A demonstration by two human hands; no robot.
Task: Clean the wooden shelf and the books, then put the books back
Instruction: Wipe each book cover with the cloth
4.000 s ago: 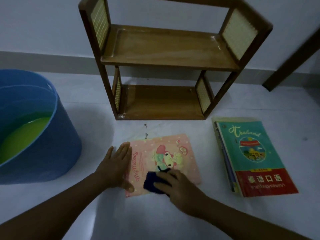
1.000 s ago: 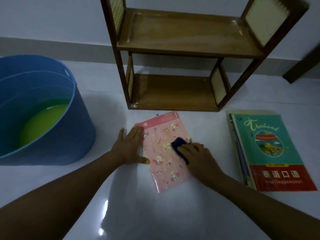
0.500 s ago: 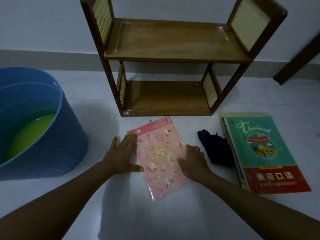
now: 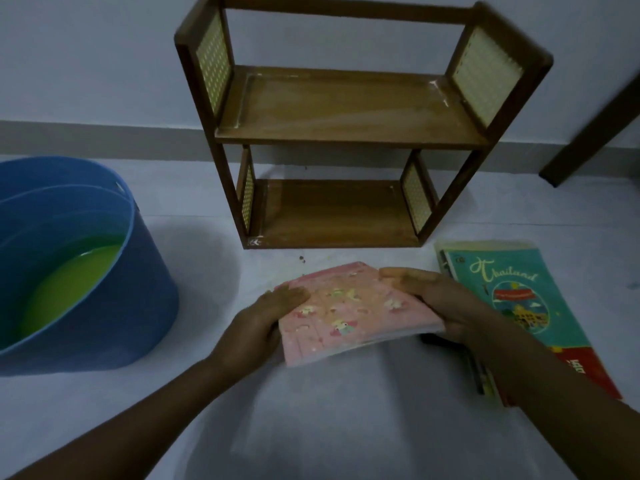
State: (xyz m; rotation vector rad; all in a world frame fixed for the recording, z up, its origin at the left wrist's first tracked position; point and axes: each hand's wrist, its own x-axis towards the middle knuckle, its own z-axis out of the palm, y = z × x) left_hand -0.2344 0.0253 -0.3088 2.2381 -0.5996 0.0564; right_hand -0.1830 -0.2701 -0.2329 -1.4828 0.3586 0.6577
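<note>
A pink cartoon-patterned book [image 4: 349, 313] is lifted off the white floor, held level between both hands in front of the wooden shelf. My left hand [image 4: 263, 320] grips its left edge and my right hand [image 4: 436, 299] grips its right edge. The two-tier wooden shelf [image 4: 346, 112] stands against the wall with both boards bare. A teal and red "Thailand" book [image 4: 519, 306] tops a small stack on the floor at the right. The dark cloth [image 4: 433, 339] is mostly hidden under my right hand and the pink book.
A blue bucket [image 4: 114, 306] holding yellow-green liquid stands on the floor at the left. A dark wooden post [image 4: 595, 129] leans at the far right by the wall. Small crumbs [image 4: 303, 259] lie on the floor before the shelf.
The cloth was set down beside the stack and both hands then took the pink book by its edges and raised it off the floor.
</note>
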